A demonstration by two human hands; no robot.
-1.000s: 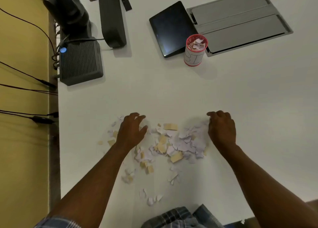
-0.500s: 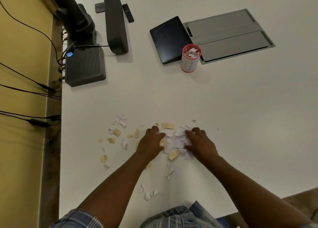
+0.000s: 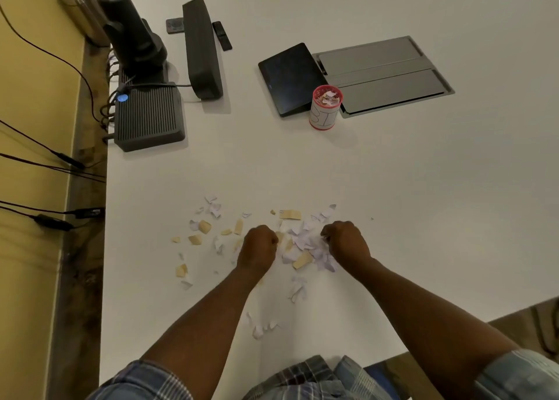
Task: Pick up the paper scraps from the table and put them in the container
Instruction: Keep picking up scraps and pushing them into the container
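Observation:
Torn white and tan paper scraps (image 3: 298, 245) lie heaped on the white table (image 3: 393, 194) between my hands, with more scattered to the left and toward the near edge. My left hand (image 3: 258, 247) is curled into a fist at the heap's left side. My right hand (image 3: 344, 242) is closed on scraps at the heap's right side, white pieces showing under its fingers. The container, a red-rimmed white cup (image 3: 325, 108) with scraps inside, stands upright farther back, well away from both hands.
A dark tablet (image 3: 287, 79) and a grey metal panel (image 3: 390, 76) lie behind the cup. A black ribbed box (image 3: 148, 117), a black bar-shaped device (image 3: 201, 47) and cables sit at the back left. The table's left edge borders a yellow wall.
Both hands swept inward from the outer sides of the scrap heap, bunching it together, and have curled from spread fingers into fists. The view has pulled back slightly.

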